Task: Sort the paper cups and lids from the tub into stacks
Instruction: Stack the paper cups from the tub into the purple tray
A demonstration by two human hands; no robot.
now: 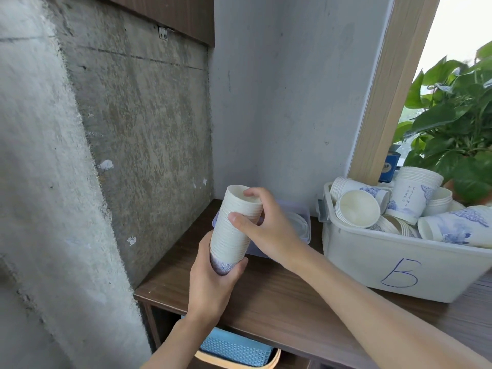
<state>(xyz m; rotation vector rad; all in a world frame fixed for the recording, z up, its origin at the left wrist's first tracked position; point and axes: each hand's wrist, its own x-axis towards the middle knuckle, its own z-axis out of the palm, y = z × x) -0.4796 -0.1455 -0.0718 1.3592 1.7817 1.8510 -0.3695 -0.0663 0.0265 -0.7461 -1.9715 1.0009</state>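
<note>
A tall stack of nested white paper cups (234, 222) with blue print at its base is held above the wooden counter (279, 296), tilted slightly right. My left hand (213, 280) grips the bottom of the stack. My right hand (263, 227) grips its upper part, with fingers over the top rim. The white tub (394, 265), marked with a blue "5", stands at the right and holds several loose cups and short cup stacks (415, 195). Behind the stack lies a clear plastic lid (298, 222) on the counter.
A rough concrete wall closes off the left and the back. A wooden post and a leafy plant (452, 115) rise behind the tub. Below the counter, a blue woven basket (237, 347) sits on a shelf.
</note>
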